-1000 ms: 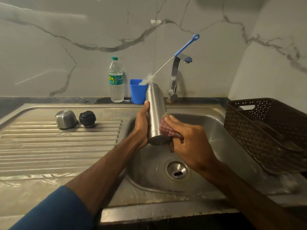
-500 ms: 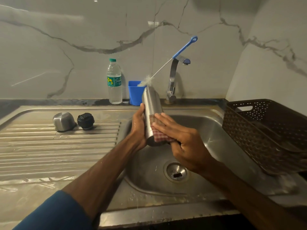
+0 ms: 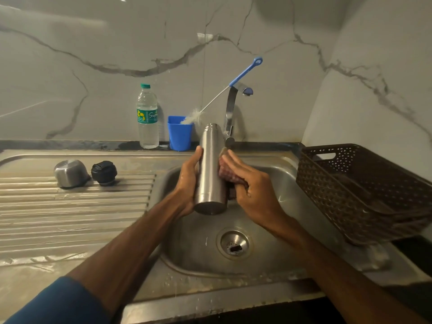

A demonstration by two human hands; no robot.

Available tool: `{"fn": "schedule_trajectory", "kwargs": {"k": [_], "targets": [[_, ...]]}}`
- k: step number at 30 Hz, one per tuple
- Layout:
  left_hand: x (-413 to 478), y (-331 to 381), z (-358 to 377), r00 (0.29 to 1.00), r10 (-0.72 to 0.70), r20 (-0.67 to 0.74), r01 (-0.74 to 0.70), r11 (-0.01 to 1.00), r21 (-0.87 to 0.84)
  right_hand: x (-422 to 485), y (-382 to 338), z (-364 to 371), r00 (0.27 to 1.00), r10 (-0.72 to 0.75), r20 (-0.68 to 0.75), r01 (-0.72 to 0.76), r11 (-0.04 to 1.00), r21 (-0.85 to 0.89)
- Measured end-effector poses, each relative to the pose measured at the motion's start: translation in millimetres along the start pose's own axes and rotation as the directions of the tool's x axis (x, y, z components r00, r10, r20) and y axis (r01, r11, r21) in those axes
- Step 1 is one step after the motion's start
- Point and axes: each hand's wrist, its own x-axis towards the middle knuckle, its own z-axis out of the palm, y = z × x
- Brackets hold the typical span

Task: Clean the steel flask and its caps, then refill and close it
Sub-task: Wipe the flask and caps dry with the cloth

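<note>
The steel flask (image 3: 211,169) is held almost upright over the sink basin (image 3: 275,230), its mouth uncapped at the top. My left hand (image 3: 187,183) grips its left side. My right hand (image 3: 252,185) presses a red checked cloth (image 3: 230,176) against the flask's right side. On the ribbed drainboard at the left stand the steel cup cap (image 3: 70,173) and, beside it, the black stopper cap (image 3: 104,172), both apart from my hands.
A water bottle (image 3: 147,116) and a blue cup (image 3: 179,133) holding a blue-handled bottle brush (image 3: 224,90) stand by the back wall. The tap (image 3: 232,113) rises behind the flask. A brown plastic basket (image 3: 364,192) sits right of the sink. The drain (image 3: 233,245) lies below.
My right hand has slid the cloth from the flask's bottom up along its right side. The flask's front is now uncovered; my left hand keeps its grip.
</note>
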Motion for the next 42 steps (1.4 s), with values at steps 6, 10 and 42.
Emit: {"fn": "schedule_trajectory", "kwargs": {"k": [6,10,42], "targets": [[-3,3,8,0.999,0.0,0.045,0.0,1.0,-0.014,-9,-6,-4,0.998,-0.046,-0.038,0.044,0.998,-0.055],[-3,3,1,0.999,-0.018,0.036,0.017,1.0,0.02,-3,-3,5,0.998,-0.069,-0.001,0.069,0.996,-0.057],[-3,-6,7,0.988,0.01,0.153,-0.057,0.951,0.305,8,20,-3,0.968,0.138,-0.21,-0.16,0.983,-0.092]]}}
